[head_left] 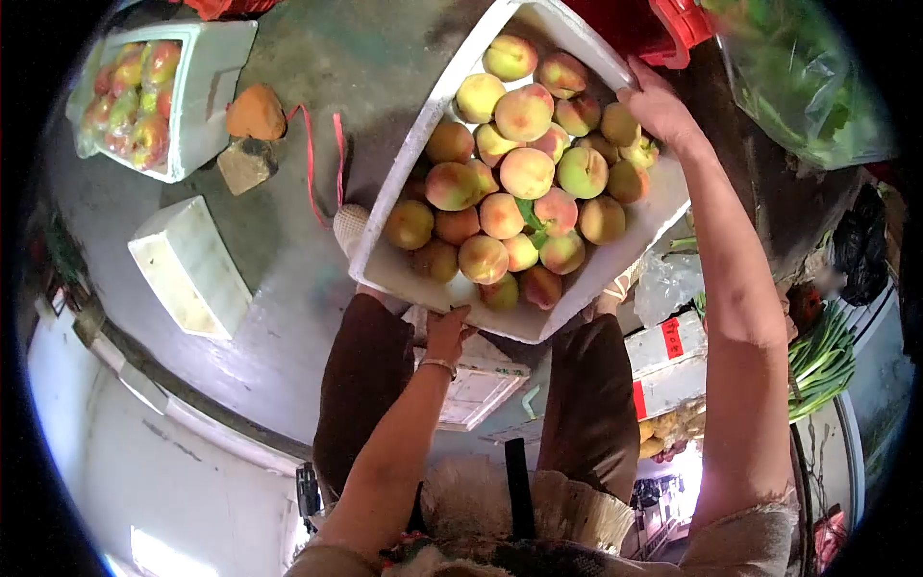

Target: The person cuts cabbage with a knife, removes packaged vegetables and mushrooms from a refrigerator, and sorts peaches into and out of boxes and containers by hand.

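Note:
A white foam box (399, 207) full of peaches (527, 173) is tilted in front of me, above my knees. My left hand (447, 335), with a bracelet at the wrist, grips the box's near edge, its fingers curled at the rim. At the far right side, my right hand (659, 104) is closed over the rim, the fingertips partly hidden by the wall. Several peaches are yellow with red blush, and a green leaf (528, 213) lies among them.
Left of me stand a foam box of wrapped fruit (173, 144), two stones (255, 112) and an upturned foam lid or box (192, 269). A red crate (685, 29), bagged greens (808, 87), green onions (822, 361) and a labelled white box (668, 337) are on the right.

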`<action>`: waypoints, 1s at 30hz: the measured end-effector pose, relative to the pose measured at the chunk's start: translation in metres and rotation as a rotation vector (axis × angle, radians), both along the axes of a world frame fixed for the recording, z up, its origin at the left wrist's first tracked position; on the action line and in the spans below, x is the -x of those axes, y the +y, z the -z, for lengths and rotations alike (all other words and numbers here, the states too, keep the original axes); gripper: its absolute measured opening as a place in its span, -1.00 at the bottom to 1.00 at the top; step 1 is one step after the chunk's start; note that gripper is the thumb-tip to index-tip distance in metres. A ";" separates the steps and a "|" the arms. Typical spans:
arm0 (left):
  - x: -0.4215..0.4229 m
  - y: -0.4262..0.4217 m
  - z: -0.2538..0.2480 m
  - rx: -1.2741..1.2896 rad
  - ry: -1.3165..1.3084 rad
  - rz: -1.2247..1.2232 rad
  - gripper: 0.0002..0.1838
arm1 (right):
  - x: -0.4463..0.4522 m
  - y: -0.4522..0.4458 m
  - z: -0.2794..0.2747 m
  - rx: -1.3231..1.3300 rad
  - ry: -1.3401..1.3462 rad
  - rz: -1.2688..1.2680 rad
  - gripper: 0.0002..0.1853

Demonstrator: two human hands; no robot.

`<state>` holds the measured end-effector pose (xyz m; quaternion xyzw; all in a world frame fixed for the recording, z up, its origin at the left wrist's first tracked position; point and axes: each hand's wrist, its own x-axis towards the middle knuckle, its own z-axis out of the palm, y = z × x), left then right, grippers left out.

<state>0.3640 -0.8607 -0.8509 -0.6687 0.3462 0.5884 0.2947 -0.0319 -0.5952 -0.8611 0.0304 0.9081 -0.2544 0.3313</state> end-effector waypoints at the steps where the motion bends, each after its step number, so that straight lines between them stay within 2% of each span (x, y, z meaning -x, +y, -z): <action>1: 0.000 0.001 0.000 0.002 0.000 0.000 -0.45 | 0.000 -0.003 -0.003 0.100 -0.009 0.152 -0.31; 2: 0.000 0.000 0.000 0.003 0.009 -0.012 -0.44 | 0.003 -0.002 -0.003 0.103 -0.012 0.153 -0.31; 4: -0.004 -0.001 0.000 0.008 0.010 -0.019 -0.44 | 0.008 0.002 -0.004 0.327 -0.219 0.342 -0.23; 5: -0.005 -0.001 0.000 -0.002 0.030 -0.019 -0.43 | 0.007 0.002 -0.004 0.330 -0.227 0.342 -0.23; 9: -0.011 -0.005 0.008 -0.078 0.052 0.014 -0.44 | -0.003 -0.007 -0.003 0.335 -0.143 0.430 -0.16; 11: -0.012 -0.002 0.006 -0.050 0.014 0.103 -0.43 | -0.008 -0.010 -0.001 0.296 -0.040 0.449 -0.27; 12: -0.010 0.001 0.007 -0.009 0.047 0.039 -0.44 | -0.006 -0.002 0.005 0.279 0.048 0.279 -0.22; 13: -0.010 0.003 0.008 0.030 0.081 -0.028 -0.44 | -0.009 0.002 0.013 0.288 0.046 0.271 -0.22; 15: -0.005 0.004 0.006 0.025 0.064 -0.034 -0.44 | -0.015 0.003 0.017 0.014 0.153 0.036 -0.18; 17: 0.002 0.003 -0.001 0.031 0.058 -0.044 -0.44 | -0.019 -0.002 0.020 -0.035 0.212 -0.022 -0.16; 19: 0.012 -0.001 -0.008 0.059 -0.081 0.187 -0.40 | -0.025 -0.025 -0.011 -0.268 0.120 -0.017 -0.18; 21: -0.064 -0.011 0.040 0.135 0.245 0.478 -0.36 | -0.039 -0.025 -0.011 -0.304 0.242 -0.056 -0.19; 22: -0.070 -0.017 0.040 0.230 0.383 0.700 -0.35 | -0.046 -0.023 -0.020 -0.255 0.208 -0.076 -0.19; 24: -0.006 -0.024 -0.015 0.151 0.064 0.285 -0.33 | -0.066 -0.018 -0.031 -0.037 0.345 -0.071 -0.18; 25: -0.004 -0.031 -0.037 0.236 0.231 0.521 -0.32 | -0.086 -0.013 -0.033 -0.082 0.355 -0.170 -0.16; 26: -0.002 -0.037 -0.059 0.363 0.383 0.749 -0.30 | -0.102 -0.017 -0.041 -0.059 0.118 -0.056 -0.15; 27: 0.018 -0.048 -0.119 0.402 0.529 0.698 -0.30 | -0.130 -0.014 -0.037 -0.105 0.131 -0.259 -0.14; 28: 0.028 -0.059 -0.164 0.437 0.543 0.885 -0.30 | -0.157 -0.012 -0.033 -0.142 0.163 -0.456 -0.13; 29: 0.031 -0.071 -0.205 0.469 0.546 1.071 -0.31 | -0.180 -0.027 -0.046 -0.137 -0.037 -0.411 -0.16; 30: 0.027 -0.080 -0.242 0.550 0.528 1.235 -0.30 | -0.198 -0.044 -0.067 -0.014 -0.198 -0.293 -0.22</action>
